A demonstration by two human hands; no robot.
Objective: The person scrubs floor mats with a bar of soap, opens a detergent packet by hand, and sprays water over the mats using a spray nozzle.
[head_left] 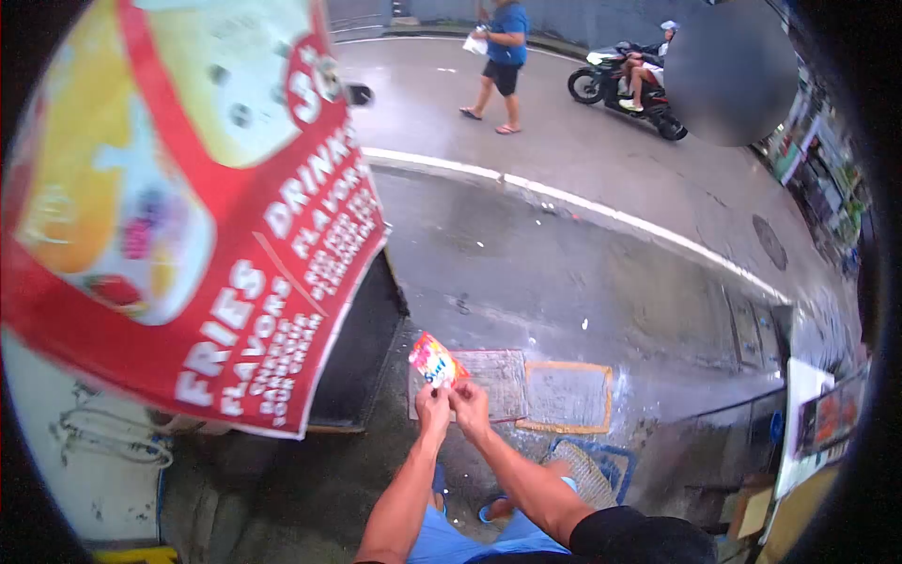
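Observation:
A small orange and red sachet (434, 359) with "Surf" lettering is held out in front of me over the wet ground. My left hand (433, 410) pinches its lower edge from the left. Right beside it, my right hand (469, 404) has its fingers closed on the same edge. The two hands nearly touch, with the sachet tilted up and away from me. Its contents are hidden inside.
A red banner (272, 310) reading "FRIES" and "DRINKS" hangs close on the left. Drain covers (567, 395) lie ahead. On the road, a person in a blue shirt (507, 42) walks and a motorcycle (629, 89) carries a rider. A white stand (799, 414) is at right.

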